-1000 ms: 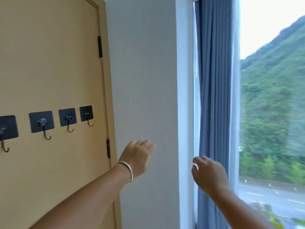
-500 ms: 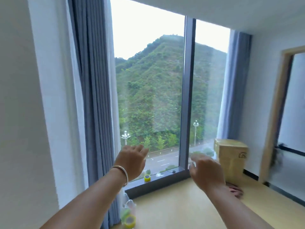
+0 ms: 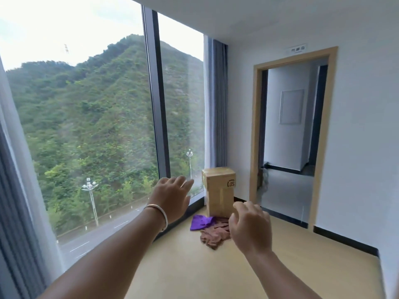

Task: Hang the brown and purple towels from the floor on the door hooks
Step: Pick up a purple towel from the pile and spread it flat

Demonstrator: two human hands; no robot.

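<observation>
The fingers [image 3: 183,182] of the left hand [image 3: 172,197] are loosely spread and hold nothing; the hand is raised in front of the window [image 3: 86,126] with a silver bangle [image 3: 158,214] round its wrist. The right hand [image 3: 250,225] hangs lower, its fingers [image 3: 238,207] slackly curled, also gripping nothing. Both hands are in the air, well apart from the towels.

Past the right hand, on the yellow floor [image 3: 183,266], the purple towel [image 3: 200,222] lies crumpled, touching the brown towel [image 3: 214,234], which is bunched on its near side. Both lie at the foot of a tall cardboard box [image 3: 219,190] standing in the corner by the window. The box bears a round printed mark with characters resembling "JS", too small to read surely.

Grey curtains [image 3: 218,104] hang behind the box. To the right is an open doorway [image 3: 289,137] in a wooden frame, with a small sign [image 3: 297,49] above it; its characters are too blurred to read.
</observation>
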